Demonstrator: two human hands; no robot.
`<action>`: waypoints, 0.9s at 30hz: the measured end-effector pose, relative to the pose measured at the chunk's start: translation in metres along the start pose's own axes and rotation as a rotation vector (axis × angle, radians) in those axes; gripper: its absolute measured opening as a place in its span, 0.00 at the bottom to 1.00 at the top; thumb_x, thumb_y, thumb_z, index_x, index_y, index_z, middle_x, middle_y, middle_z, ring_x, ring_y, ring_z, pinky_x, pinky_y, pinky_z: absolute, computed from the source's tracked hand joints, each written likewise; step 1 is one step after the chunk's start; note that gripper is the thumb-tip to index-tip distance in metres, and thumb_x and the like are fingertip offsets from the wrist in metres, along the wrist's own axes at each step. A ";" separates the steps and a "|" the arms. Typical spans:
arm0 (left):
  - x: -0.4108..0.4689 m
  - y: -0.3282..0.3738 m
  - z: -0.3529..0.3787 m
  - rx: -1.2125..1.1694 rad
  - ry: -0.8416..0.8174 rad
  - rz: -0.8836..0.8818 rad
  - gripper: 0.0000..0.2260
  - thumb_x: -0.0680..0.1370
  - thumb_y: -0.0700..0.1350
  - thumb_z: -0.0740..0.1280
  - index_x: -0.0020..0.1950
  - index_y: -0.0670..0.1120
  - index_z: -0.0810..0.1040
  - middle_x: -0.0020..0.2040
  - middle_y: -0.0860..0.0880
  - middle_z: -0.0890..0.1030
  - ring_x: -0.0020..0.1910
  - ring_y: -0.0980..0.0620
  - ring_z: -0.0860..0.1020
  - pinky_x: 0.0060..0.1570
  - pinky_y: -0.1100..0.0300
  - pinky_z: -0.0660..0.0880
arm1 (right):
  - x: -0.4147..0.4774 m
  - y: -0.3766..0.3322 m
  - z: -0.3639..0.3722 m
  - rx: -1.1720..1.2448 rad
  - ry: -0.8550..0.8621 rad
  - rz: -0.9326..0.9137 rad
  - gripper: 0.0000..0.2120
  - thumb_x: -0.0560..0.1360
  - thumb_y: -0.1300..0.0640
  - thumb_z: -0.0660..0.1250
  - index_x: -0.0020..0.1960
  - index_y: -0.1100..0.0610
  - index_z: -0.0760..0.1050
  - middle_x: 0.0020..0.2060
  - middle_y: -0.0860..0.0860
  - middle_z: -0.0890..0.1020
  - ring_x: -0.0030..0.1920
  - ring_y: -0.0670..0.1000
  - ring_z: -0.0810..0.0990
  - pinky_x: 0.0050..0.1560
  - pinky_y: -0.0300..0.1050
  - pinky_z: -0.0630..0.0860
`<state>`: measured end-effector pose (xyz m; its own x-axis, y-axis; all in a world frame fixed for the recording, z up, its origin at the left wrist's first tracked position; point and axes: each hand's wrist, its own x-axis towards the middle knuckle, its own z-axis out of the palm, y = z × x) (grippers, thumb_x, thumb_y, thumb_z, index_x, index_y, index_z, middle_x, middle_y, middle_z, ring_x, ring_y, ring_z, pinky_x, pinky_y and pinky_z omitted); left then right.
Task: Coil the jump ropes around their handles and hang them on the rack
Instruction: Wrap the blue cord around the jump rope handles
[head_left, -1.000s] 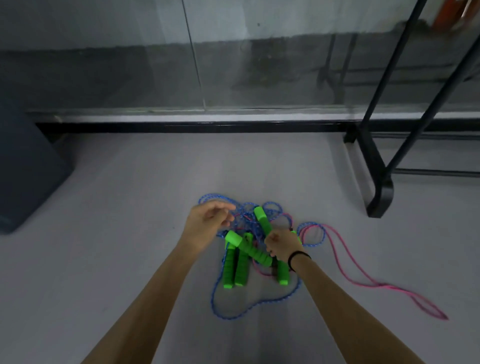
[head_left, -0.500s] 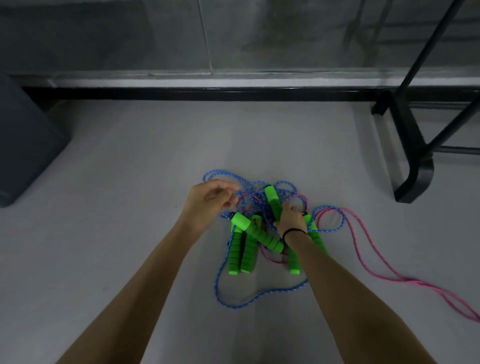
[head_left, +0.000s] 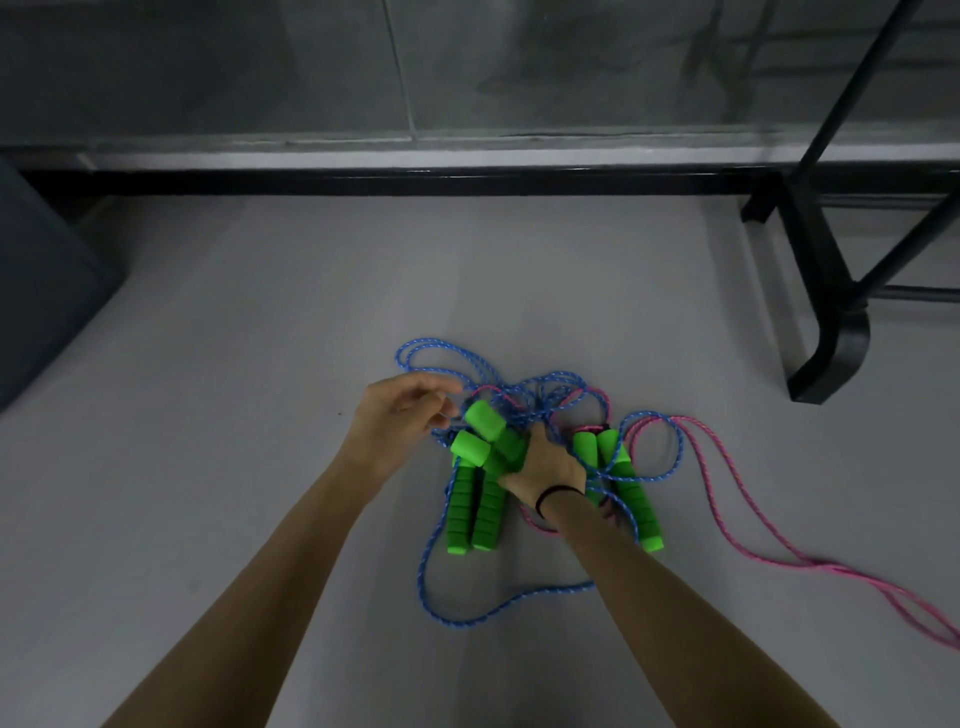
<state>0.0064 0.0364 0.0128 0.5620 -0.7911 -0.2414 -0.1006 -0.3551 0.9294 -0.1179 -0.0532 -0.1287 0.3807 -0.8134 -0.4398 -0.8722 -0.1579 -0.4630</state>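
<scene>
Right hand (head_left: 545, 462) has now lifted two green handles (head_left: 485, 434) off the floor (head_left: 208, 415); left hand (head_left: 400, 415) pinches blue rope (head_left: 441, 358). Untangling starts; rack (head_left: 821, 291) waits.

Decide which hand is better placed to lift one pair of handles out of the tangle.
Probably the right hand: it already grips two green handles. The left hand only pinches at blue rope.

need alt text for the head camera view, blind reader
Two bare hands reach into a tangle of blue rope and pink rope with green foam handles on a grey floor. The right hand grips two handles; the left hand pinches near the blue rope.
</scene>
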 end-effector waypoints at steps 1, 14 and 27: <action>0.000 0.000 0.000 0.001 0.001 -0.004 0.11 0.77 0.32 0.59 0.48 0.41 0.80 0.31 0.51 0.79 0.26 0.64 0.75 0.31 0.75 0.71 | -0.004 0.002 0.004 -0.067 -0.032 -0.018 0.33 0.65 0.46 0.73 0.64 0.54 0.63 0.57 0.57 0.78 0.58 0.60 0.77 0.55 0.53 0.74; -0.007 0.004 -0.004 -0.022 0.023 0.007 0.11 0.77 0.35 0.61 0.43 0.47 0.80 0.36 0.49 0.78 0.27 0.64 0.76 0.30 0.75 0.71 | -0.013 -0.020 -0.074 0.462 0.032 -0.085 0.16 0.68 0.46 0.71 0.47 0.59 0.80 0.42 0.57 0.82 0.47 0.56 0.80 0.44 0.46 0.74; -0.013 0.084 0.001 -0.240 0.070 0.263 0.31 0.70 0.34 0.72 0.69 0.44 0.64 0.64 0.47 0.71 0.60 0.52 0.74 0.46 0.69 0.76 | -0.123 -0.099 -0.255 0.658 -0.106 -0.737 0.09 0.70 0.66 0.70 0.45 0.54 0.75 0.34 0.53 0.81 0.34 0.52 0.81 0.37 0.48 0.81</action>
<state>-0.0100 0.0163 0.0934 0.5984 -0.8008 0.0271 -0.0583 -0.0098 0.9983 -0.1571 -0.0805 0.1677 0.8126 -0.5776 0.0776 -0.0747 -0.2354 -0.9690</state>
